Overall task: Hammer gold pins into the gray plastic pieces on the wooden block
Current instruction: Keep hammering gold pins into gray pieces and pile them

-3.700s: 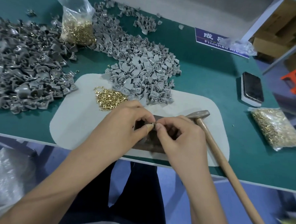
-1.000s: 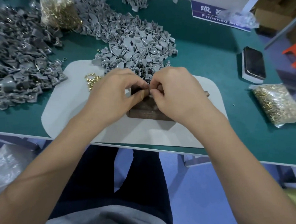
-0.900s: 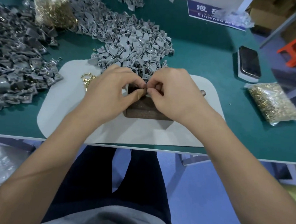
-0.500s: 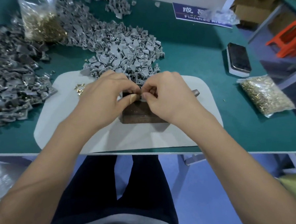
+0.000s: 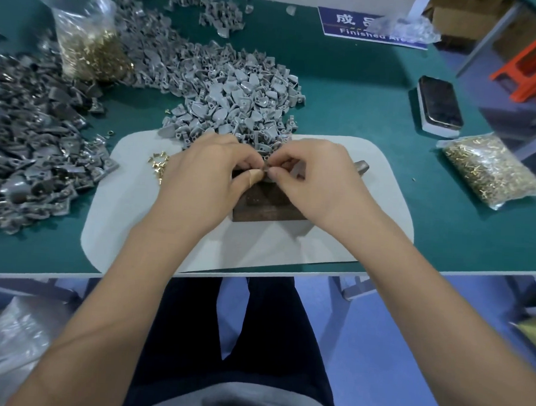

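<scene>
My left hand (image 5: 204,181) and my right hand (image 5: 319,183) meet fingertip to fingertip over the dark wooden block (image 5: 266,207) on the white mat (image 5: 130,201). Between the fingertips sits a small gray plastic piece (image 5: 267,168), pinched from both sides; whether a pin is in it I cannot tell. A few loose gold pins (image 5: 158,163) lie on the mat left of my left hand. The hammer's metal head (image 5: 362,168) peeks out behind my right hand; its handle is hidden.
A heap of light gray pieces (image 5: 235,95) lies beyond the mat, a darker gray heap (image 5: 30,147) at the left. Bags of gold pins stand at back left (image 5: 88,44) and right (image 5: 489,171). A phone (image 5: 439,106) and blue sign (image 5: 363,27) lie at the right rear.
The hammer lay in plain sight beside the block earlier; my right arm now covers most of it. Both hands stay pinched together over the block; the camera view has shifted.
</scene>
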The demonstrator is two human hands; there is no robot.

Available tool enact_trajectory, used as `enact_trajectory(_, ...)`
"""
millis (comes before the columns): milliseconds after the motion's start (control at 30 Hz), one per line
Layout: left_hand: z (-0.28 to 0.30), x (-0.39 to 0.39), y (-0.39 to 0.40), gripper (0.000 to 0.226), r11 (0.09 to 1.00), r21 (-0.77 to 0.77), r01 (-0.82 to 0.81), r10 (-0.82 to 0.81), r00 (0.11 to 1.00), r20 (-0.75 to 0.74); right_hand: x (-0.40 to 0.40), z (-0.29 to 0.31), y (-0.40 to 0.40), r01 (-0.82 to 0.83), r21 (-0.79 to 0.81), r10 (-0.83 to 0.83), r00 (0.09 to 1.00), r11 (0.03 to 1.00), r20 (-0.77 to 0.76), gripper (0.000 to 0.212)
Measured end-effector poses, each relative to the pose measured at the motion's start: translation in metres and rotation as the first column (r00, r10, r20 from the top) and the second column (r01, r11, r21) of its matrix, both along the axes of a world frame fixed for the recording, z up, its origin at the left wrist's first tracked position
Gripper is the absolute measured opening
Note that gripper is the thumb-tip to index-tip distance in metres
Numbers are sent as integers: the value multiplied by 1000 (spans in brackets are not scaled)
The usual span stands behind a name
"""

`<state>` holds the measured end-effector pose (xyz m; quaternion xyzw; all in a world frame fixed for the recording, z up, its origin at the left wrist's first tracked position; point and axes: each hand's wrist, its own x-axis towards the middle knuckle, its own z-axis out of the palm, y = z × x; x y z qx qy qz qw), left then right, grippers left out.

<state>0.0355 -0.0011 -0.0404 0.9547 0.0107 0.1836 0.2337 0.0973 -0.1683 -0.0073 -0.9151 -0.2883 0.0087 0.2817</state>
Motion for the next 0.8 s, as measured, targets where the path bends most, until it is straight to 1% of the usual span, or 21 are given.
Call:
enact_trajectory(67,1,0,2,7,1000,4,6,-6,1000,-17,-11,-8,-23,122,243,-127,992,962,7,21)
enact_trajectory(100,2,1,3,7,1000,-4,11,-12,1000,-29,-15,-14,-39,213,293,-229,973,932,21,24)
enact_trajectory(133,3,2,3,7,1000,-8,16,-16,999,-42,-17,-21,-56,324,263,-345,938,909,38,26)
enact_trajectory(200,4,2,2,5,1000,-19,18,-19,998,-58,-21,-36,-88,545,33,-545,834,838,86,34)
enact_trajectory(233,5,1,1,5,1000,-20,18,-19,998,-60,-24,-42,-98,588,-68,-583,808,806,83,39)
enact_trajectory(300,5,1,0,7,1000,-15,13,-14,998,-63,-28,-50,-107,572,-169,-574,818,803,41,42)
enact_trajectory(367,4,1,0,9,1000,-31,5,-7,998,-61,-27,-51,-108,530,-217,-537,843,820,31,37)
enact_trajectory(433,3,2,0,13,999,-43,3,-5,999,-53,-19,-44,-106,512,-268,-520,853,816,46,33)
enact_trajectory(500,2,3,0,15,998,-66,10,-13,999,-48,-12,-36,-107,519,-297,-512,852,801,109,31)
enact_trajectory(533,1,4,1,15,997,-70,14,-17,999,-46,-10,-32,-108,522,-258,-504,853,813,137,30)
enact_trajectory(567,0,5,1,15,998,-63,17,-20,999,-40,-10,-28,-108,517,-171,-498,855,839,143,28)
enact_trajectory(600,-1,5,1,16,998,-53,18,-19,999,-28,-11,-24,-106,498,-49,-490,864,866,118,24)
enact_trajectory(633,-2,5,0,16,999,-46,15,-15,1000,-11,-14,-20,-102,470,85,-476,877,878,63,20)
enact_trajectory(700,-3,4,1,15,999,-52,12,-12,1000,13,-22,-15,-91,411,304,-406,910,859,-83,11)
enact_trajectory(733,-3,4,1,14,998,-62,18,-17,1000,16,-26,-13,-87,370,373,-344,929,851,-138,13)
enact_trajectory(767,-3,4,2,14,997,-71,28,-27,1000,13,-29,-11,-82,319,400,-277,947,859,-161,18)
enact_trajectory(800,-3,5,3,14,996,-79,38,-37,999,9,-31,-11,-79,262,387,-216,963,884,-159,21)
